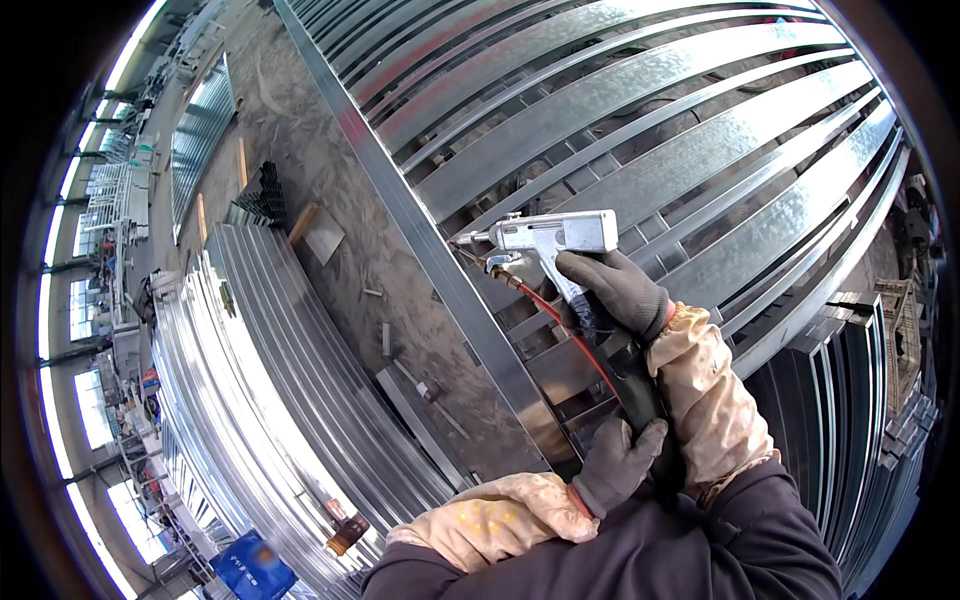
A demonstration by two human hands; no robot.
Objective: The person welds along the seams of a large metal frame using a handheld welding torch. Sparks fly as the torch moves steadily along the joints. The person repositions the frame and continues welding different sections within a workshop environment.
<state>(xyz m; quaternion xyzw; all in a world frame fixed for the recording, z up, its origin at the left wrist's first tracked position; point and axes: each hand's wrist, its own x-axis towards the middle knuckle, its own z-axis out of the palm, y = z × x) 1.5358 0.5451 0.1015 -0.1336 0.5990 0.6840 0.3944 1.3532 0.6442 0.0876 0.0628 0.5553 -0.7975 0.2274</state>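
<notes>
My right hand (612,290), in a grey glove, is wrapped round the handle of a silver handheld welding gun (575,232). The gun's nozzle points left, at the long edge beam of a galvanized metal frame (385,195); whether it touches the metal I cannot tell. A red hose (575,338) runs from the front of the gun down alongside a thick black-sheathed cable (632,375). Lower down and nearer to me, my gloved left hand (612,468) closes round that cable. Tan protective sleeves cover both forearms.
Parallel slats of the frame stretch across the far right. Left of it, stacked metal profiles (300,340) lie on the dusty floor (350,260) among offcuts. More dark metal tubes (820,420) are stacked at the right. A blue bag-like item (252,568) sits at the lower left.
</notes>
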